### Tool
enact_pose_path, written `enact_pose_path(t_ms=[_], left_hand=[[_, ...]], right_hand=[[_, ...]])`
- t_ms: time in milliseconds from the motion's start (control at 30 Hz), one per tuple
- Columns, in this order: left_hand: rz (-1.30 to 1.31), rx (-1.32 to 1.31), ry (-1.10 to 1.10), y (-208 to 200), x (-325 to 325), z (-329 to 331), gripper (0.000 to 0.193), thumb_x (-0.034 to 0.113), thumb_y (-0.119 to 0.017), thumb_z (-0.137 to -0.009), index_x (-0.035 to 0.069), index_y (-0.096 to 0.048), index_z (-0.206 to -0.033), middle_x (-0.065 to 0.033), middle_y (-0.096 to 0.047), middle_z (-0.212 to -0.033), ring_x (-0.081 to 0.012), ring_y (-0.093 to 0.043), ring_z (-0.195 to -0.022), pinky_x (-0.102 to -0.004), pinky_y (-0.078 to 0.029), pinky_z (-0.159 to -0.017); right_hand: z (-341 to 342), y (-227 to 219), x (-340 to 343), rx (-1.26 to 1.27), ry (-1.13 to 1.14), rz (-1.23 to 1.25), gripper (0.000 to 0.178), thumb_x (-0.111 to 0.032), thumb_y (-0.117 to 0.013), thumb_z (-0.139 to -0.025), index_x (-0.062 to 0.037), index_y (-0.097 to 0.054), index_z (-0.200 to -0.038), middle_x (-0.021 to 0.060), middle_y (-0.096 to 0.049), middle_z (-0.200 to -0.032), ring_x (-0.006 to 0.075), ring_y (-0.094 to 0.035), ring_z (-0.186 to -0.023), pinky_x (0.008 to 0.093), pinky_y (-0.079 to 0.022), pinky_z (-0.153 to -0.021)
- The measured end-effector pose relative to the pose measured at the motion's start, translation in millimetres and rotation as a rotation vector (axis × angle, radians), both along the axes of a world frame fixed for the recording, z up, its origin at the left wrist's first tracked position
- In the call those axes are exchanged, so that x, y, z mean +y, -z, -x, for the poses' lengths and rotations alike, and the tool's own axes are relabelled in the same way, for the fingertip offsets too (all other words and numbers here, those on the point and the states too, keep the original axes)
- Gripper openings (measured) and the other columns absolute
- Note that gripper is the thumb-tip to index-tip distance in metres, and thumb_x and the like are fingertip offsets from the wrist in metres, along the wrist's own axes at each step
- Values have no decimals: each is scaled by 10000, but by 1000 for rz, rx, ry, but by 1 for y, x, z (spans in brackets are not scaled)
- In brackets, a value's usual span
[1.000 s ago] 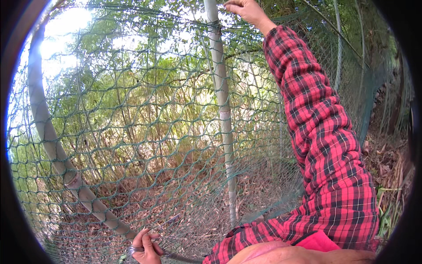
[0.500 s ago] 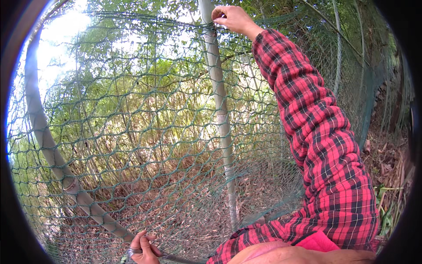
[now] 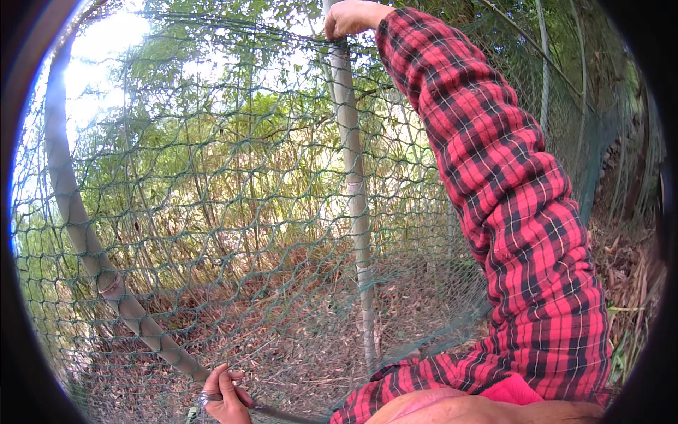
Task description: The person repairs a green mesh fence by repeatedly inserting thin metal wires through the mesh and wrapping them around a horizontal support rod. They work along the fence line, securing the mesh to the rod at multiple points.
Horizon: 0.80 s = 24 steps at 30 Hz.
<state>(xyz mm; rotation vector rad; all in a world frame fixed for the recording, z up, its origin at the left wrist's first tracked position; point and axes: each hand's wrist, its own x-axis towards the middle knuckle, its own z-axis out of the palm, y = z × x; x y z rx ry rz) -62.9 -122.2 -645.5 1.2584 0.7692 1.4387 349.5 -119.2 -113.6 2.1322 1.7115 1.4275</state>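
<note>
Green netting (image 3: 233, 191) stretches in front of me, its bunched top edge crossing an upright bamboo pole (image 3: 355, 169). High up at that crossing is my right hand (image 3: 353, 19), fingers bent down and pressed together against the pole and the net's edge. What they pinch is too small to tell. My left hand (image 3: 227, 401) is low, near the bottom of the view, curled with silvery wire loops (image 3: 206, 398) in it. It is close to a second bamboo pole (image 3: 131, 309), which curves down from the upper left. Part of the left hand is cut off by the lower edge.
Beyond the net stand thin bamboo stems and leafy growth, with dry leaves (image 3: 311, 350) on the ground. More netting (image 3: 452, 332) runs off to the right. Another pale pole (image 3: 544, 78) rises at the upper right.
My right hand has moved left onto the bamboo pole, and its fingers now point down at the net's top edge. The left hand stays low, shifted slightly left.
</note>
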Motion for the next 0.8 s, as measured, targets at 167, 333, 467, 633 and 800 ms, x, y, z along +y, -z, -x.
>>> enact_pose_path(t_ms=[167, 333, 467, 633, 800], left_hand=[[-39, 14, -31, -8, -5, -3, 154, 130, -523, -911, 30, -626, -967, -7, -577, -638, -23, -363, -390, -178, -272, -346], [-71, 5, -19, -12, -8, -3, 163, 127, -510, -917, 26, -621, -981, -8, -589, -654, -22, -367, -391, -185, -277, -343], [-50, 39, 20, -10, -5, -2, 169, 119, -504, -919, 23, -613, -1006, -21, -606, -693, -26, -385, -400, -184, -293, -349], [-59, 25, -14, -6, -1, -2, 174, 115, -500, -921, 22, -606, -1022, -31, -610, -698, -40, -414, -423, -184, -324, -372], [-54, 74, -42, -1, 2, -1, 176, 108, -497, -922, 17, -597, -1035, -43, -612, -728, -47, -428, -431, -186, -334, -380]], right_hand=[[-18, -8, -6, -71, -44, -55, 173, -176, -623, -676, -110, -697, -817, 111, -658, -796, 258, -632, -789, 353, -488, -691], [-47, 3, -26, 315, -439, -292, 225, -157, -529, -812, 7, -642, -917, 95, -679, -849, 185, -633, -847, 310, -482, -760], [-52, 20, -30, 636, -801, -380, 212, -129, -527, -854, 51, -596, -944, 82, -658, -848, 149, -622, -802, 254, -481, -724], [-43, 28, -40, 505, -799, -694, 218, -176, -572, -817, 29, -610, -884, 138, -635, -750, 201, -610, -671, 326, -484, -606], [-30, 31, -39, 498, -802, -797, 226, -182, -519, -827, 31, -583, -868, 170, -617, -758, 257, -605, -674, 377, -467, -600]])
